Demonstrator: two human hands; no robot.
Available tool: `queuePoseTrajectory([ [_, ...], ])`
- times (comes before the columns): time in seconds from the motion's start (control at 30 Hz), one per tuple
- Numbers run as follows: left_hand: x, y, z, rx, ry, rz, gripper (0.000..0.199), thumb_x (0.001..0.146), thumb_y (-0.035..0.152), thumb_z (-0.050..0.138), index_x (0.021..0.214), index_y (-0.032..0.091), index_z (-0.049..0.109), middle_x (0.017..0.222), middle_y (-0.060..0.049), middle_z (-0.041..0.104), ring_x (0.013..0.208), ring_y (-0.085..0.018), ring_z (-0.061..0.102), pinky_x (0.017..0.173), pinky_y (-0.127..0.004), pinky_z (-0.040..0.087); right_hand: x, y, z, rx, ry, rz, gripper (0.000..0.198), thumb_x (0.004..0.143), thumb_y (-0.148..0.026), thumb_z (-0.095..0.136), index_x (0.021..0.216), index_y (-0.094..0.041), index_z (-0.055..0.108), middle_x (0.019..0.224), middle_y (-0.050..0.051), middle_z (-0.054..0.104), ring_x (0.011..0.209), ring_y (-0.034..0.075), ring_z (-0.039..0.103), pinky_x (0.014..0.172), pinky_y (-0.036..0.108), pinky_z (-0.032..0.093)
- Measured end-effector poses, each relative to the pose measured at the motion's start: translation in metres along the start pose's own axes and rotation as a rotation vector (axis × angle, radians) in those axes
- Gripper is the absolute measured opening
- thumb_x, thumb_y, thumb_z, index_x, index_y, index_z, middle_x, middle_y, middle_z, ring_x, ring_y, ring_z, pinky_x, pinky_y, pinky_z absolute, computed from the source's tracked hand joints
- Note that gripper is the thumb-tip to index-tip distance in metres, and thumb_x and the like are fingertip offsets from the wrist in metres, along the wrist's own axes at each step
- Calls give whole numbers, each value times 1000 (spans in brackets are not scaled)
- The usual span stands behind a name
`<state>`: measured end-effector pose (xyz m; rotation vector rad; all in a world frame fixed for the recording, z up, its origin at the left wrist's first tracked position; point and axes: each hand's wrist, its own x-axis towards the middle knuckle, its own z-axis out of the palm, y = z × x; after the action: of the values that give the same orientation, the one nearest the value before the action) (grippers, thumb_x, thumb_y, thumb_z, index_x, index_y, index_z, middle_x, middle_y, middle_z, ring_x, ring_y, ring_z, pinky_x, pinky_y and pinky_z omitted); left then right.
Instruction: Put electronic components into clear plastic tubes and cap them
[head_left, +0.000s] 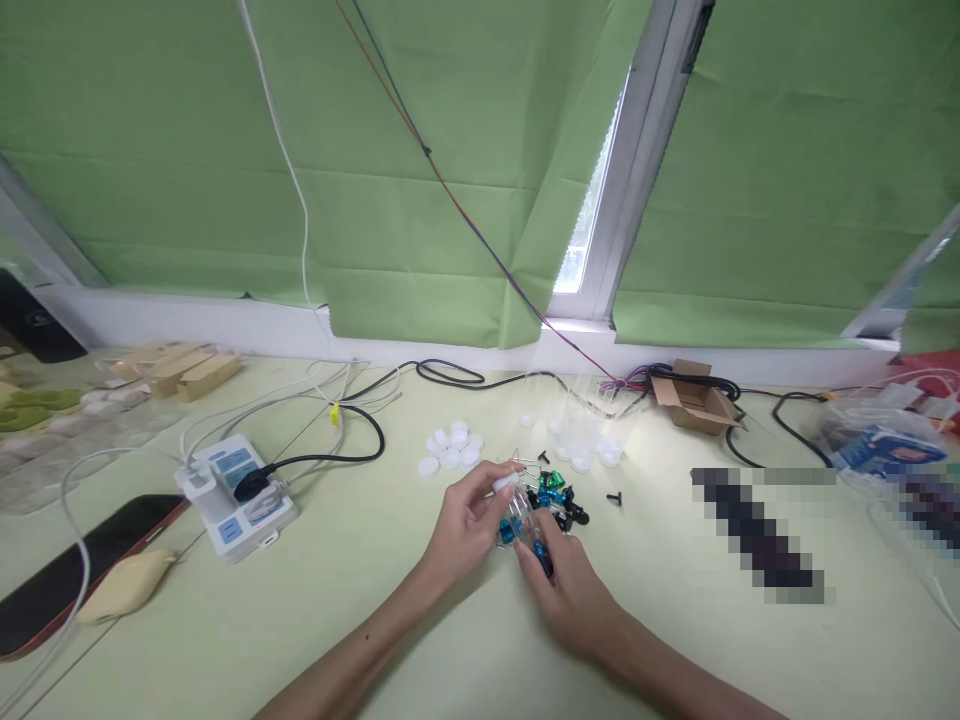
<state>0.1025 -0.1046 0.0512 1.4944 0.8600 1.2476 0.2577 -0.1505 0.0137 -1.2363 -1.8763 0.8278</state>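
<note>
In the middle of the table, my left hand (466, 520) pinches a small white cap (507, 483) between thumb and fingertips. My right hand (564, 578) is closed around a small clear container (523, 515), tilted, its top at the cap. Blue pieces show in or behind its clear wall. Whether the cap is seated I cannot tell. Just past my fingers lies a heap of small blue, green and black parts (553, 497), some with metal pins. Two black pieces lie apart, one a T-shaped piece (615, 498) on the right.
White round caps (451, 447) lie beyond my left hand. Clear containers (581, 430) with white discs stand behind the heap. A power strip (244, 500) with cables is at left, beside a phone (97, 560). An open cardboard box (694, 400) sits at back right.
</note>
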Motion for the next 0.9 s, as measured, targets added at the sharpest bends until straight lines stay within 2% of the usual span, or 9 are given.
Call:
queuePoseTrajectory([
  [0.43,-2,-6,8,40,127,10,20,85,37,67,92,19,64,112,-11,71,101,-25,68,82,-35,58,-1,-1,2,-43,33,-36,9,97,-29,43,99,-21,47,73,0,56,59,17,50,58,27,34],
  [0.73,-1,-8,6,71,111,31,20,87,38,65,92,19,63,114,-11,70,101,-24,68,81,-33,58,0,2,4,-43,64,-58,9,96,-28,44,97,-20,49,71,0,56,58,17,50,56,26,35],
  [0.9,-2,-9,6,89,92,41,16,89,35,62,94,20,62,115,-11,69,106,-24,66,86,-35,56,0,2,4,-61,26,-33,10,97,-29,43,97,-21,47,69,-1,53,57,17,49,57,27,34],
])
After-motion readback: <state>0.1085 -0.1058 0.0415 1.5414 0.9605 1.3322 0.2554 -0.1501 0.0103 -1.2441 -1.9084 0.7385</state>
